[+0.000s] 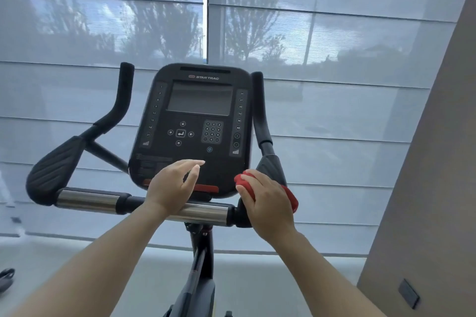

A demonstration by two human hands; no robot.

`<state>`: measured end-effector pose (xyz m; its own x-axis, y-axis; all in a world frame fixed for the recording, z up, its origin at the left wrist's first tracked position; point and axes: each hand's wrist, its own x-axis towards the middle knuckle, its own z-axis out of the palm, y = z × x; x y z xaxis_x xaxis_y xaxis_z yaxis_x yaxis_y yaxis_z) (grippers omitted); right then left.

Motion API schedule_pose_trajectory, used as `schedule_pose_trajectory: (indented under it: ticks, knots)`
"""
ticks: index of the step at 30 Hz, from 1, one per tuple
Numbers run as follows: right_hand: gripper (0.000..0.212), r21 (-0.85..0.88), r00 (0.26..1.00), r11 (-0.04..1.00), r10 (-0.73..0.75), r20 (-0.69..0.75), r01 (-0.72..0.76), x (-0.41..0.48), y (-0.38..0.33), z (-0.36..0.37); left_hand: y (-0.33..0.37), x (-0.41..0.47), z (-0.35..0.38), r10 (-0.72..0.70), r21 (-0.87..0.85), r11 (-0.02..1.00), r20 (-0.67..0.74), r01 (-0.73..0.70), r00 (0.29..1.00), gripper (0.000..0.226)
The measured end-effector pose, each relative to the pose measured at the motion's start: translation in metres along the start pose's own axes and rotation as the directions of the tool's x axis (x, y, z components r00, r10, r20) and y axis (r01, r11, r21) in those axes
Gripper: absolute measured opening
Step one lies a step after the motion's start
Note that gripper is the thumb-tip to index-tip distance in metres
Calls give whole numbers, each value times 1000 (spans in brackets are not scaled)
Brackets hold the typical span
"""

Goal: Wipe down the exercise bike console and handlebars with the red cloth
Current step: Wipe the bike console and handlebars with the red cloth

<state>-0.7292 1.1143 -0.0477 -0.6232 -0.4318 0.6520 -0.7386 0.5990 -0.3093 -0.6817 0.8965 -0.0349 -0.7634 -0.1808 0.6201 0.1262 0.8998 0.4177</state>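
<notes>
Grips the bunched red cloth (242, 180) in the right hand (268, 203), lower centre-right of the frame, at the right handlebar (270, 166) joint. Holds the left hand (172, 188) loose-fingered and empty before the console (195, 121) bottom edge. Risks nudging the keypad (212, 132) or red strip (206, 188). May skip patches with so wadded a cloth.

Right hand (268, 203) seemingly hides most of the red cloth (242, 180).

Matt black plastic console (190, 121), shiny smooth metal handlebar tube (87, 199), ribbed black pads (55, 165), soft red cloth (243, 181).
</notes>
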Motion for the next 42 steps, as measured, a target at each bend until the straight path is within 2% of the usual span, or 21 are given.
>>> schedule_pose_trajectory:
  ticks: [4,6,8,11,15,18,21,24,26,29,31,33,35,38,42]
  knots:
    - [50,115,985,988,116,-125,-102,-4,-18,7,-30,-8,-22,18,102,994,112,-29,993,39]
    - [49,46,986,996,82,-145,-76,-8,-35,16,-56,-16,-38,15,182,982,157,-44,987,39]
    - [38,-52,983,997,40,-180,-50,-10,-52,27,-79,-21,-54,0,226,973,196,-45,981,38]
    - [34,-172,977,981,48,-207,-85,-10,-70,38,-93,-19,-64,46,194,976,250,-97,967,38]
    - [45,-178,978,981,45,-205,-82,-11,-112,67,-103,-16,-72,155,168,962,305,-213,940,41]
    - [42,-184,979,974,97,-178,-130,-1,-162,98,-132,-14,-92,144,211,956,263,-203,954,42]
    - [42,-220,985,962,145,-94,-163,7,-193,118,-157,-13,-102,46,163,983,254,-90,966,40]
    - [55,-183,983,971,170,68,-155,12,-190,114,-158,-11,-101,60,125,987,324,-106,944,45]
    - [60,-202,982,978,91,163,-57,15,-178,101,-157,-11,-99,74,117,986,350,-122,934,48]
    - [59,-298,951,936,-96,295,187,22,-163,85,-159,-11,-99,73,113,986,357,-121,931,46]
    - [58,-256,926,936,-144,349,242,25,-158,85,-158,-11,-99,77,102,987,358,-121,931,46]
    - [55,-249,951,946,-138,276,209,25,-158,92,-157,-11,-98,82,98,987,364,-126,928,48]
    - [49,-269,982,949,-131,134,164,24,-168,105,-157,-11,-99,75,93,989,363,-117,929,48]
    - [45,-290,990,949,-137,-21,125,17,-185,127,-156,-11,-100,77,96,988,366,-119,927,46]
    - [48,-340,981,923,-194,-8,180,16,-181,123,-158,-14,-102,41,116,990,331,-84,943,46]
